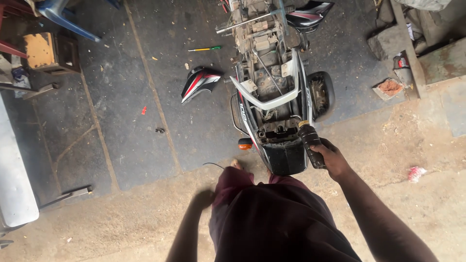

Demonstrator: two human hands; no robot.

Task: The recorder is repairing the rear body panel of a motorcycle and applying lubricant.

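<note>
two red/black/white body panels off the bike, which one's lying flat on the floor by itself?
The side panel left of the motorcycle, below the green screwdriver. The other panel sits at the top edge, against the bike.

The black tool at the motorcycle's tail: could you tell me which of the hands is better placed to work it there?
Right. The right hand already grips the black tool against the motorcycle tail; the left hand hangs blurred, apart.

Black tool [310, 144] with brass tip, red-black-white striped panel [199, 82], green-yellow screwdriver [205, 49]
</note>
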